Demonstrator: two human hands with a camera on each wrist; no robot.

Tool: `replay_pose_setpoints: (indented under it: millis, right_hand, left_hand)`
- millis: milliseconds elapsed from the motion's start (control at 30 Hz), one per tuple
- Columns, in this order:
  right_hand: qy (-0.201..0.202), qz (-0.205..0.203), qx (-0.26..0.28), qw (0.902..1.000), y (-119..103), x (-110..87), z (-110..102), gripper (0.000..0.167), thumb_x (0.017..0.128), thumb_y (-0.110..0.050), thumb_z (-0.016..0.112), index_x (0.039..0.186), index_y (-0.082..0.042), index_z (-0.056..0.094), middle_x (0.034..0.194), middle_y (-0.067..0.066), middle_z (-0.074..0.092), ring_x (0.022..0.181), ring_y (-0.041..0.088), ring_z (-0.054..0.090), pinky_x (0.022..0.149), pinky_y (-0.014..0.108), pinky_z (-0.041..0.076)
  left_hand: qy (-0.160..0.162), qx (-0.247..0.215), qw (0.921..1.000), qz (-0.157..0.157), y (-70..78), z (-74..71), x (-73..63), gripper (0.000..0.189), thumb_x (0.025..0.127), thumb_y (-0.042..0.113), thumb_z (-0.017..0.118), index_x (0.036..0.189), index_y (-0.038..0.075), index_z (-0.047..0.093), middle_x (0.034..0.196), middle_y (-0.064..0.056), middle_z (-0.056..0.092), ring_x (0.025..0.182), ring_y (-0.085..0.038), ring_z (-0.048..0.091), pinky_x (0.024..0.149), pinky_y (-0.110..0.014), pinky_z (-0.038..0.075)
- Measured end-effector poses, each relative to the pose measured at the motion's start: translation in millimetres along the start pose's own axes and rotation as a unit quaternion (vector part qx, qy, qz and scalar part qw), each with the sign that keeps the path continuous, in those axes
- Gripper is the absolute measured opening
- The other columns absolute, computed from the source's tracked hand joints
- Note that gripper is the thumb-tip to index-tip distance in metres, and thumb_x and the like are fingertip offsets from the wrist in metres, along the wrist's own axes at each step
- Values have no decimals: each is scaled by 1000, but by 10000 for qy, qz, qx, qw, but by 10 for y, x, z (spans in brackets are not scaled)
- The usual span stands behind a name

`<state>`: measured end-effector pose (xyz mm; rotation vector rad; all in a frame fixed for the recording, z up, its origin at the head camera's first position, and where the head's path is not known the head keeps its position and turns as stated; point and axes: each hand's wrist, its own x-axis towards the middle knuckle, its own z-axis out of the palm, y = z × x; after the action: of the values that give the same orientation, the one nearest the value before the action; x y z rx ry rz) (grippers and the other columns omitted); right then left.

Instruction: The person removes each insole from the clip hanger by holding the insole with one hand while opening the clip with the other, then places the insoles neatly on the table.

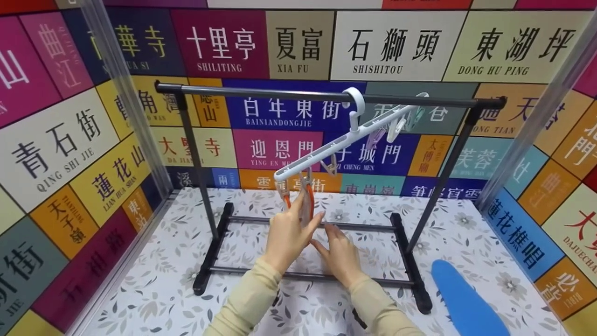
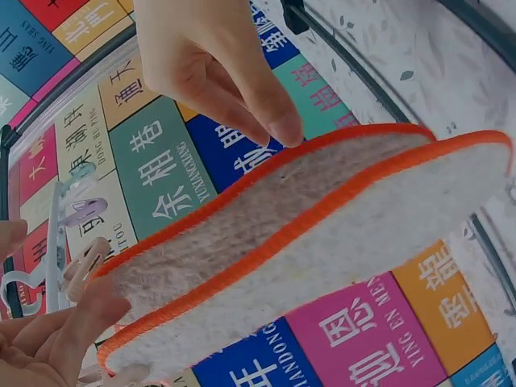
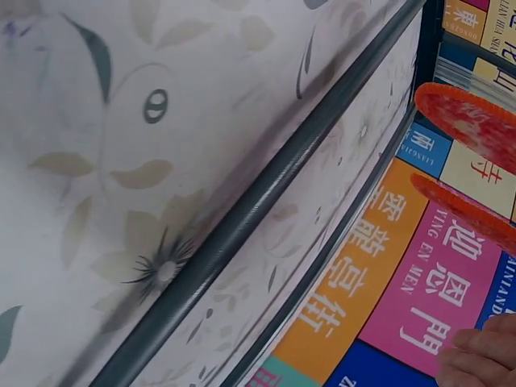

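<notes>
Two fuzzy white insoles with orange edging, a nearer insole (image 2: 322, 250) and a farther insole (image 2: 266, 193), hang side by side from clips at the low end of a pale clip hanger (image 1: 322, 151). The hanger tilts from the top bar of a black rack (image 1: 298, 96). My left hand (image 1: 289, 233) is raised at the insoles, its fingers (image 2: 89, 322) touching their clipped end in the left wrist view, thumb apart. Lower and to the right is my right hand (image 1: 338, 254), loosely bent; a fingertip meets an orange edge in the left wrist view. The clips' grip is partly hidden.
Further clips, among them a purple clip (image 1: 374, 138) and a green clip (image 1: 416, 117), hang along the hanger's raised end. On the floral tabletop (image 1: 158, 280), a blue insole-shaped piece (image 1: 466, 298) lies right of the rack. The rack's lower bar (image 3: 266, 193) crosses near my right wrist.
</notes>
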<state>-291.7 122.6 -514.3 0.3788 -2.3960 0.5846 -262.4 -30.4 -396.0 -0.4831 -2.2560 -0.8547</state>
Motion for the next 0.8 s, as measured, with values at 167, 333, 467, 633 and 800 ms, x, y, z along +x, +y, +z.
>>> replay_pose_setpoints:
  millis: [167,333,467,633,800]
  right_hand:
    - [-119,13,-70,9999,-58,48,34,60,87,-39,74,130,1,59,113,18,70,86,37,70,68,48,56]
    - [-265,80,-76,9996,-112,54,81,61,87,-39,74,130,1,58,96,14,69,77,34,69,65,47,55]
    - [-224,113,-44,9997,-164,68,118,48,91,-34,71,125,-1,61,85,12,68,69,35,68,60,48,53]
    - [-99,156,-73,9998,-208,89,168,30,94,-22,66,118,-3,65,79,14,69,64,37,68,55,49,52]
    - [20,92,-81,9999,-250,91,189,18,92,-18,66,104,-4,65,74,13,66,60,38,65,53,50,50]
  left_hand:
    - [304,167,9993,-108,30,18,118,57,91,37,70,130,-3,59,57,-8,61,45,-18,53,45,-33,45]
    - [433,126,9988,-209,73,45,252,49,91,34,70,123,-2,63,61,-10,65,49,-21,58,50,-38,50]
    - [570,76,9983,-128,63,64,336,37,91,33,71,110,2,66,64,-10,66,50,-23,59,49,-36,47]
    - [576,79,9980,-264,33,68,414,30,93,36,69,94,6,65,59,-7,60,49,-22,55,47,-33,44]
    - [605,143,9971,-440,-22,86,465,33,92,40,68,88,7,67,61,-8,63,55,-26,61,54,-37,50]
